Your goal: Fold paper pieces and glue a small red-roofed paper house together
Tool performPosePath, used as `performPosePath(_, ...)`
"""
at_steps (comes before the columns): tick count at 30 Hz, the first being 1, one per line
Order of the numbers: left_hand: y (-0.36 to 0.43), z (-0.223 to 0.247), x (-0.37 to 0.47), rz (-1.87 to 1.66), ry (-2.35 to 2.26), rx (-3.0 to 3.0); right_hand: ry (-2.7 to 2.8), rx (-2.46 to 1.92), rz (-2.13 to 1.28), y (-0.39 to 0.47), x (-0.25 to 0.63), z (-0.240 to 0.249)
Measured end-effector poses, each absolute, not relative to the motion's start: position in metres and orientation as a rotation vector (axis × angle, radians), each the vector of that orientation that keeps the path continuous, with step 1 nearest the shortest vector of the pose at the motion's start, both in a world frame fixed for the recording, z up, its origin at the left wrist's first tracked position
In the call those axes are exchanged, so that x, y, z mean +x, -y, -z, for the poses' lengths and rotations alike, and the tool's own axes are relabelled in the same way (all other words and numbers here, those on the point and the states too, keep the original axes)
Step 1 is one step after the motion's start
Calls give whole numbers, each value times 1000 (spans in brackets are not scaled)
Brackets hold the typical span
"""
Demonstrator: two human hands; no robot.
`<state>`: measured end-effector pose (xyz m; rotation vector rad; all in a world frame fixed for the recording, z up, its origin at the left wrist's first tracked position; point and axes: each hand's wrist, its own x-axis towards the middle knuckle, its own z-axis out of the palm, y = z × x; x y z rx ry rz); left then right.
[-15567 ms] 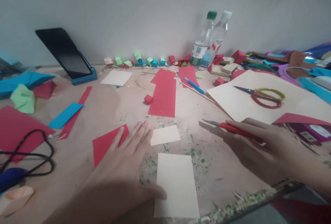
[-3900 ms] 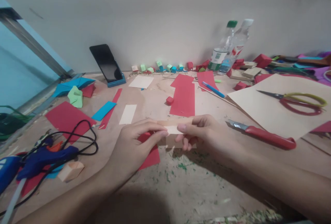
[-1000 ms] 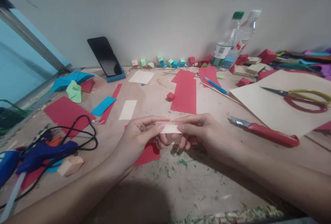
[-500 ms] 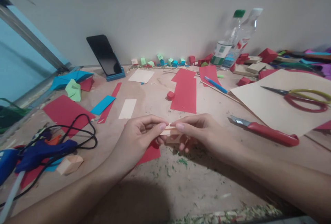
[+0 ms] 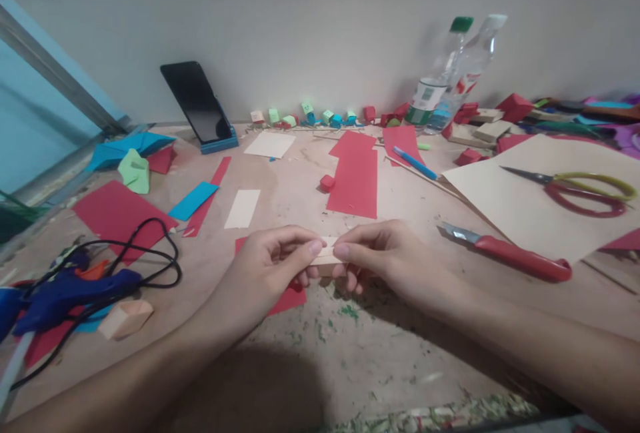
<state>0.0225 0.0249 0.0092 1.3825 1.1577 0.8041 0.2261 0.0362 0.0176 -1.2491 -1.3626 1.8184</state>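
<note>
Between my two hands is a small piece of cream paper point(image 5: 325, 258) with a crease or fold across it. My left hand point(image 5: 280, 256) pinches its left end between thumb and fingers. At the right end, my right hand point(image 5: 377, 253) grips it the same way, fingertips close to those of the left. Part of the paper is hidden behind my fingers. Below my left hand a red paper sheet point(image 5: 290, 301) lies on the table, partly covered by the hand. A cream paper strip point(image 5: 243, 209) lies just beyond my left hand.
At right, a red-handled utility knife point(image 5: 523, 257) and scissors point(image 5: 590, 193) lie by a large cream sheet point(image 5: 493, 193). A blue glue gun point(image 5: 80, 299) with a looping cord and a folded cream paper box point(image 5: 126, 318) are left. A phone point(image 5: 197, 103) and bottles point(image 5: 427, 96) stand behind.
My fingers have pressed in on the cream paper, and it looks flatter, with less of a gap between its layers. The view has shifted slightly.
</note>
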Motion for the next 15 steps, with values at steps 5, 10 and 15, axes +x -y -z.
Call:
performPosePath(5, -24, -12, 23, -715, -1193, 1457, 1380, -1265, -1771, -35, 226, -20)
performPosePath(10, -23, -12, 23, -716, -1231, 1517, 1393, -1274, -1837, -36, 226, -21)
performPosePath(15, -24, -11, 23, -727, -1273, 1603, 1415, -1266, -1797, -37, 226, -18)
